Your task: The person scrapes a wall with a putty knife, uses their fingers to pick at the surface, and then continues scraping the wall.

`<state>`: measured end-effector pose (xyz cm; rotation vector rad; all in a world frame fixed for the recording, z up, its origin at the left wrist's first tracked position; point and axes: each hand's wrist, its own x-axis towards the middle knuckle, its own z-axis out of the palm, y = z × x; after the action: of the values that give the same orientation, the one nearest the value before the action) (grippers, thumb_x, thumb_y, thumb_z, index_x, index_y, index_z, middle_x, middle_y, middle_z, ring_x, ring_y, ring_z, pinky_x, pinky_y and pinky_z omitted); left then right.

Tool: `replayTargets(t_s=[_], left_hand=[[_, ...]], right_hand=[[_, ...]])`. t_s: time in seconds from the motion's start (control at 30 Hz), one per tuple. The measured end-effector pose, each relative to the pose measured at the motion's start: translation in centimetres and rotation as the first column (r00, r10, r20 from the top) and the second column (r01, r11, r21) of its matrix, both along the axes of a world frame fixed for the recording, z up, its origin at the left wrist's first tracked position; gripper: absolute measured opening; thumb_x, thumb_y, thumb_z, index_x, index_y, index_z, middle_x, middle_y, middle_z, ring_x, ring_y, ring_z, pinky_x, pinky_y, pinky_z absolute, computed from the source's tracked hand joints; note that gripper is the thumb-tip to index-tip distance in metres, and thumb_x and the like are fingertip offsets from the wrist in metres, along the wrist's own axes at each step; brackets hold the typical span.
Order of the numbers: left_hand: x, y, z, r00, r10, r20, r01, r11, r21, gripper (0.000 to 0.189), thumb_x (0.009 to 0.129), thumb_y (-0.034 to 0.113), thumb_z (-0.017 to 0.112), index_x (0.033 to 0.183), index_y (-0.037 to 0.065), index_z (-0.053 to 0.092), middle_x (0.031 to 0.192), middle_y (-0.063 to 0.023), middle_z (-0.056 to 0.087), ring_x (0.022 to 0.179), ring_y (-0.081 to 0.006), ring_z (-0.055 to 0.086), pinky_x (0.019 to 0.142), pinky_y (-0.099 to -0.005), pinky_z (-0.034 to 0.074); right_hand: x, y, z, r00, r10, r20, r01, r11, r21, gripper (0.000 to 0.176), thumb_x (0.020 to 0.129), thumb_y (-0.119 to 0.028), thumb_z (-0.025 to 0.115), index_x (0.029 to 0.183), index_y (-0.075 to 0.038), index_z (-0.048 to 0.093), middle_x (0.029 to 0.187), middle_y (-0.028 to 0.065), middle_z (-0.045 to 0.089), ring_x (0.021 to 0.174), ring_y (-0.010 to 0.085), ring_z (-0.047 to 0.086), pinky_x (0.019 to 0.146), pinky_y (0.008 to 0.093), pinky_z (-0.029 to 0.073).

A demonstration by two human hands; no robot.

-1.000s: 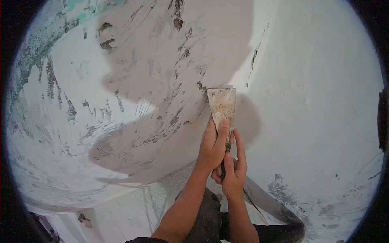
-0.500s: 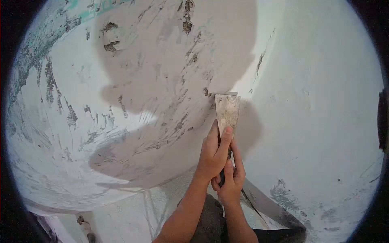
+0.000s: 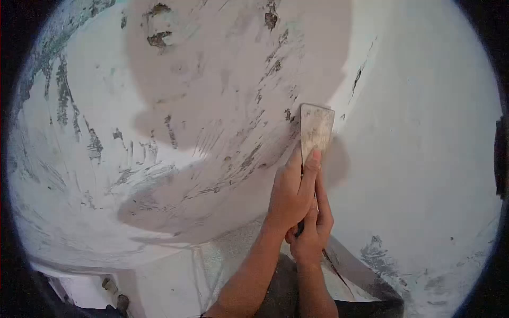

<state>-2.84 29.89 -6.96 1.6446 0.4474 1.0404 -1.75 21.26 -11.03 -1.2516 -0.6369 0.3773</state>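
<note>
A scraper with a wide, pale, stained blade (image 3: 317, 127) lies against the plastered wall (image 3: 419, 138), its blade edge pointing up. My left hand (image 3: 293, 193) is wrapped round the upper handle, with the thumb pressed on the lower blade. Just below and to the right, my right hand (image 3: 313, 233) closes round the dark lower end of the handle. Most of the handle is hidden by my fingers. Beside the blade's upper left corner is a small dark pit (image 3: 289, 115) in the wall.
Dark gouges and chipped holes (image 3: 159, 38) mark the wall at the left and top. A long crack (image 3: 357, 79) runs at the upper right. Shadows fall across the wall. Below are a pale ledge (image 3: 164, 281) and dark clothing (image 3: 283, 289).
The scraper and both hands have moved up and to the right in view. The wall marks have shifted slightly in the view too. Both hands keep their hold.
</note>
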Motion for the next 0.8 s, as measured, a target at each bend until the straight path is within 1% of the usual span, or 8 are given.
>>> replayTargets(t_s=[0.17, 0.23, 0.4, 0.47, 0.53, 0.63, 0.73, 0.8], left_hand=[[0.0, -0.3, -2.3, 0.998, 0.042, 0.04, -0.043, 0.999, 0.024, 0.04, 0.099, 0.029, 0.042, 0.113, -0.006, 0.053, 0.068, -0.0196, 0.06, 0.056, -0.0305, 0.059, 0.054, -0.0395, 0.045], [0.3, -0.4, -2.5, 0.997, 0.058, 0.042, -0.059, 0.998, 0.021, 0.041, 0.099, 0.029, 0.042, 0.114, -0.008, 0.053, 0.067, -0.0203, 0.059, 0.057, -0.031, 0.06, 0.054, -0.0403, 0.045], [0.4, -0.3, -1.7, 0.995, 0.085, -0.044, -0.081, 0.992, 0.097, 0.048, 0.1, 0.029, 0.04, 0.12, -0.014, 0.046, 0.068, -0.0225, 0.06, 0.062, -0.0331, 0.064, 0.056, -0.0408, 0.047], [0.6, -0.5, -2.5, 0.996, 0.087, 0.001, -0.086, 0.992, 0.09, 0.048, 0.1, 0.029, 0.04, 0.12, -0.014, 0.046, 0.07, -0.0224, 0.061, 0.062, -0.0332, 0.064, 0.056, -0.0405, 0.047], [1.0, -0.3, -2.3, 0.995, 0.085, 0.043, -0.088, 0.993, 0.073, 0.048, 0.1, 0.03, 0.041, 0.121, -0.013, 0.046, 0.071, -0.0223, 0.062, 0.062, -0.0332, 0.064, 0.057, -0.0403, 0.047], [0.2, -0.3, -1.5, 0.992, -0.03, -0.119, 0.024, 0.998, -0.051, 0.049, 0.1, 0.03, 0.04, 0.124, -0.012, 0.046, 0.074, -0.0224, 0.063, 0.063, -0.0319, 0.065, 0.058, -0.039, 0.049], [0.9, -0.1, -1.7, 0.996, 0.065, 0.068, -0.069, 0.996, 0.061, 0.043, 0.1, 0.032, 0.04, 0.115, -0.007, 0.05, 0.071, -0.0175, 0.062, 0.057, -0.0265, 0.061, 0.054, -0.0352, 0.047], [0.9, -0.2, -1.9, 0.999, 0.046, -0.006, -0.045, 0.999, 0.024, 0.042, 0.1, 0.031, 0.04, 0.112, -0.007, 0.051, 0.071, -0.0176, 0.062, 0.058, -0.0272, 0.061, 0.055, -0.036, 0.047]], right_hand=[[-1.0, -0.2, -0.3, 0.989, -0.112, 0.098, 0.118, 0.992, -0.051, 0.049, 0.101, -0.024, 0.039, 0.142, 0.002, 0.035, 0.121, 0.014, 0.059, 0.05, 0.0017, 0.044, 0.041, 0.0192, 0.035], [-0.8, -1.0, -1.3, 0.998, 0.004, -0.061, -0.005, 1.0, -0.015, 0.047, 0.101, -0.019, 0.038, 0.141, 0.006, 0.034, 0.121, 0.0159, 0.06, 0.061, 0.0061, 0.053, 0.056, 0.019, 0.044], [-0.7, -0.6, -0.4, 0.997, 0.024, -0.069, -0.024, 1.0, -0.006, 0.047, 0.101, -0.02, 0.037, 0.142, 0.003, 0.034, 0.105, 0.0123, 0.064, 0.054, 0.0035, 0.048, 0.049, 0.0198, 0.04], [-0.9, -0.6, -0.8, 0.996, 0.008, -0.088, -0.002, 0.998, 0.063, 0.049, 0.101, -0.024, 0.039, 0.142, 0.002, 0.034, 0.078, 0.0048, 0.061, 0.042, 0.0014, 0.036, 0.036, 0.02, 0.029], [0.2, -0.4, -0.3, 0.999, 0.007, -0.053, -0.006, 1.0, 0.026, 0.048, 0.101, -0.023, 0.039, 0.142, 0.003, 0.034, 0.08, 0.0054, 0.061, 0.043, 0.0016, 0.038, 0.037, 0.0204, 0.03], [0.2, -0.7, -1.2, 1.0, -0.004, -0.017, 0.003, 1.0, -0.03, 0.048, 0.102, -0.023, 0.038, 0.142, 0.003, 0.034, 0.082, 0.0062, 0.062, 0.044, 0.0021, 0.04, 0.038, 0.0205, 0.033], [0.3, -0.3, -0.7, 0.995, -0.051, 0.083, 0.052, 0.999, -0.014, 0.047, 0.102, -0.021, 0.037, 0.142, 0.003, 0.033, 0.082, 0.0063, 0.063, 0.047, 0.0024, 0.044, 0.041, 0.0199, 0.036], [1.0, -0.7, -1.4, 0.999, 0.002, 0.048, 0.001, 0.998, -0.063, 0.049, 0.101, -0.022, 0.038, 0.142, 0.004, 0.032, 0.098, 0.0108, 0.063, 0.054, 0.0036, 0.048, 0.048, 0.0201, 0.04]])
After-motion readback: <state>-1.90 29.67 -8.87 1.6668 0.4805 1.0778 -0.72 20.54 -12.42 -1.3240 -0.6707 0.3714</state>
